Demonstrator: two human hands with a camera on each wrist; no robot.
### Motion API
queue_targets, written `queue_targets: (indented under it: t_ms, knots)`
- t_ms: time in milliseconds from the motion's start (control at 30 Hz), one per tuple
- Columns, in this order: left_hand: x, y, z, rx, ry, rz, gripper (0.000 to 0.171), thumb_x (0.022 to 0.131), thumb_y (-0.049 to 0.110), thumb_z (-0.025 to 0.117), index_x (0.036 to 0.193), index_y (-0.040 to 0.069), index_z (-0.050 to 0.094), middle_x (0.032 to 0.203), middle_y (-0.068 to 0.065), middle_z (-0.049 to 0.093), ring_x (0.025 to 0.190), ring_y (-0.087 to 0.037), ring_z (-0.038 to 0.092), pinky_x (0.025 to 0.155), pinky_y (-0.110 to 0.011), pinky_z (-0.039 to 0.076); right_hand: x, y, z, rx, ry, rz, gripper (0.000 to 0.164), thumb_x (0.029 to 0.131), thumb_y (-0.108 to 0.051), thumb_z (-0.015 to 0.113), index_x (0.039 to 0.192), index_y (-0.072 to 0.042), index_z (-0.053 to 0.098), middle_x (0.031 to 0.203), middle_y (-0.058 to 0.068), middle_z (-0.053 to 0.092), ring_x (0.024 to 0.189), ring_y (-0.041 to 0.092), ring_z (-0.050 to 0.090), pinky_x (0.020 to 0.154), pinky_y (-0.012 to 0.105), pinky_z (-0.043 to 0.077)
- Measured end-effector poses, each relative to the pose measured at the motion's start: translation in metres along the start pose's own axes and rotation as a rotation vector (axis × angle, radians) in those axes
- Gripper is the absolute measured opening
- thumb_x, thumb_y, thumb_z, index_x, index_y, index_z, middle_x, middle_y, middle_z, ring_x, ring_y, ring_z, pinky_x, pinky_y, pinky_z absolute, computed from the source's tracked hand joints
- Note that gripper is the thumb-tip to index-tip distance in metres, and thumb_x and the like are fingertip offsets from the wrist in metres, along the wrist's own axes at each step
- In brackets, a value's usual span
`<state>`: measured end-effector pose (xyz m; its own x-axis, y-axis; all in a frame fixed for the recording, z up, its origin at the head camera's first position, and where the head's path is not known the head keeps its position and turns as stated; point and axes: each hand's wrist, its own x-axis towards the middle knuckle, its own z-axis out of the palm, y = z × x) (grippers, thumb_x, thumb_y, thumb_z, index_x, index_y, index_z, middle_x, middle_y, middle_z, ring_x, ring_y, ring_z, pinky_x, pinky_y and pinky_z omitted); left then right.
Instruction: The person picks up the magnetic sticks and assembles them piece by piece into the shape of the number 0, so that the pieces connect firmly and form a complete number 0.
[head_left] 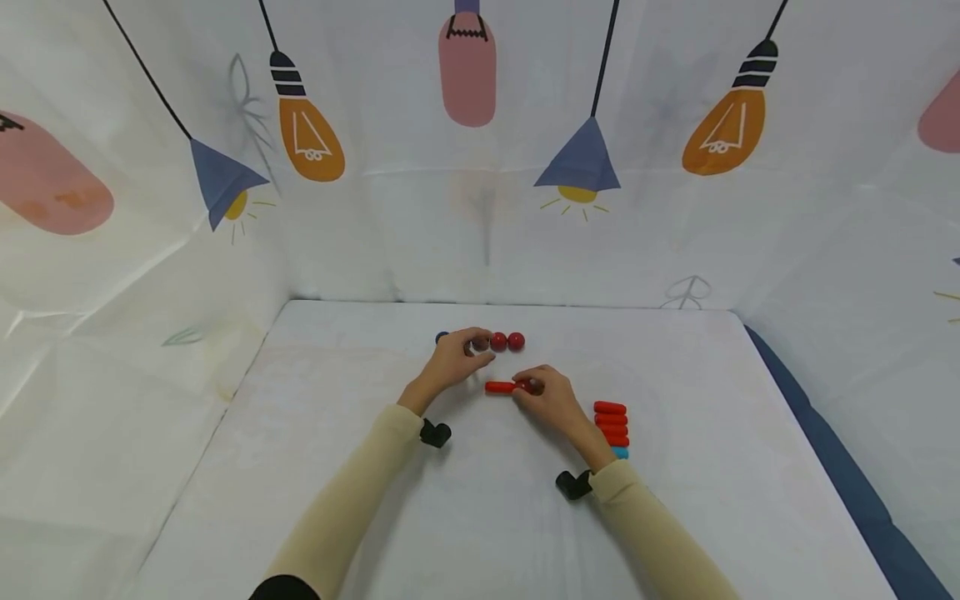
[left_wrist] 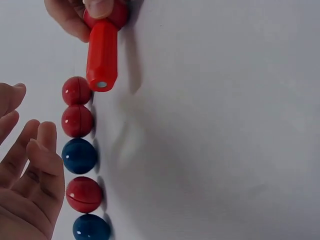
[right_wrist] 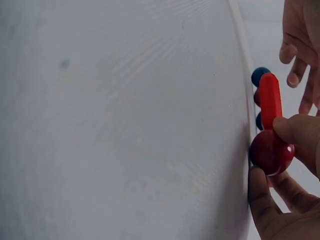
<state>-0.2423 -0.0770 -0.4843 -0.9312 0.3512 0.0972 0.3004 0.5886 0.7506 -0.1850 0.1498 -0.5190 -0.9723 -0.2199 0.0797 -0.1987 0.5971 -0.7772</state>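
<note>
My right hand (head_left: 557, 404) pinches a glossy red ball (right_wrist: 270, 150) between thumb and fingers. A red rod (left_wrist: 102, 57) with a small metallic disc in its end extends from that ball toward the left. Behind them, a row of red and blue balls lies in a line, with a blue ball (left_wrist: 80, 156) between red ones. My left hand (head_left: 454, 358) is beside this row, fingers relaxed and slightly bent, nothing between them. In the head view it hides the middle of the row, leaving two red balls (head_left: 507, 342) showing at the right end.
Several red rods (head_left: 611, 419) lie side by side right of my right forearm, with a blue rod (head_left: 620, 453) at their near end, partly covered by the wrist. The white table (head_left: 360, 367) ends at a lamp-patterned white sheet (head_left: 397, 225) behind and at the sides.
</note>
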Motion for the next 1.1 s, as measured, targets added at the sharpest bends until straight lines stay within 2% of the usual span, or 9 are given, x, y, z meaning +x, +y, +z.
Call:
queue_targets:
  t_ms: [267, 367, 500, 600, 667, 833, 1000, 1100]
  knots:
    - [0.021, 0.007, 0.001, 0.036, -0.049, 0.028, 0.053, 0.095, 0.026, 0.075, 0.143, 0.012, 0.059, 0.131, -0.012, 0.068, 0.087, -0.021, 0.064, 0.078, -0.031, 0.056, -0.005, 0.002, -0.007, -0.001, -0.003, 0.041, 0.027, 0.092, -0.021, 0.078, 0.118, -0.014, 0.076, 0.114, 0.008, 0.069, 0.1, 0.024, 0.063, 0.091, 0.042, 0.058]
    - [0.028, 0.007, 0.006, 0.055, -0.068, 0.02, 0.057, 0.095, 0.027, 0.075, 0.147, 0.013, 0.055, 0.136, -0.012, 0.065, 0.097, -0.023, 0.063, 0.085, -0.033, 0.056, -0.006, 0.003, -0.009, -0.007, 0.005, 0.035, 0.026, 0.092, -0.02, 0.078, 0.118, -0.013, 0.076, 0.114, 0.008, 0.069, 0.1, 0.023, 0.064, 0.092, 0.042, 0.058]
    - [0.037, 0.008, 0.014, 0.037, -0.087, -0.01, 0.06, 0.095, 0.026, 0.075, 0.149, 0.013, 0.052, 0.139, -0.013, 0.062, 0.088, -0.021, 0.069, 0.078, -0.032, 0.059, -0.006, 0.004, -0.011, -0.005, 0.005, 0.015, 0.026, 0.092, -0.02, 0.079, 0.117, -0.013, 0.077, 0.114, 0.008, 0.071, 0.1, 0.023, 0.066, 0.092, 0.043, 0.058]
    - [0.042, 0.008, 0.021, 0.016, -0.1, -0.025, 0.06, 0.096, 0.025, 0.075, 0.149, 0.012, 0.051, 0.141, -0.014, 0.06, 0.067, -0.017, 0.07, 0.064, -0.027, 0.058, -0.005, 0.004, -0.012, 0.007, 0.003, 0.007, 0.025, 0.092, -0.019, 0.079, 0.116, -0.013, 0.077, 0.114, 0.009, 0.071, 0.099, 0.025, 0.066, 0.092, 0.044, 0.059]
    - [0.046, 0.007, 0.026, 0.007, -0.102, -0.032, 0.059, 0.096, 0.023, 0.074, 0.149, 0.012, 0.052, 0.141, -0.015, 0.059, 0.063, -0.014, 0.068, 0.061, -0.025, 0.057, -0.005, 0.005, -0.012, 0.007, 0.006, 0.002, 0.024, 0.092, -0.018, 0.079, 0.116, -0.013, 0.077, 0.114, 0.009, 0.071, 0.099, 0.024, 0.067, 0.091, 0.043, 0.059]
    - [0.051, 0.005, 0.033, 0.01, -0.101, -0.042, 0.056, 0.096, 0.021, 0.074, 0.148, 0.012, 0.053, 0.142, -0.015, 0.059, 0.061, -0.012, 0.066, 0.06, -0.024, 0.057, -0.004, 0.005, -0.011, 0.0, 0.004, -0.008, 0.024, 0.092, -0.016, 0.078, 0.116, -0.012, 0.077, 0.114, 0.009, 0.071, 0.098, 0.023, 0.067, 0.091, 0.043, 0.059]
    - [0.056, 0.006, 0.036, 0.06, -0.107, -0.024, 0.053, 0.097, 0.023, 0.073, 0.146, 0.011, 0.055, 0.139, -0.014, 0.062, 0.06, -0.013, 0.065, 0.063, -0.023, 0.055, -0.004, 0.004, -0.011, -0.001, -0.001, -0.001, 0.024, 0.092, -0.015, 0.078, 0.115, -0.011, 0.077, 0.113, 0.01, 0.071, 0.098, 0.025, 0.068, 0.091, 0.044, 0.059]
    - [0.058, 0.007, 0.037, 0.081, -0.114, -0.03, 0.05, 0.096, 0.023, 0.074, 0.142, 0.011, 0.058, 0.136, -0.014, 0.063, 0.069, -0.015, 0.066, 0.063, -0.023, 0.056, -0.004, 0.005, -0.011, 0.004, -0.004, -0.009, 0.023, 0.092, -0.015, 0.078, 0.115, -0.011, 0.077, 0.114, 0.01, 0.071, 0.098, 0.025, 0.068, 0.092, 0.045, 0.059]
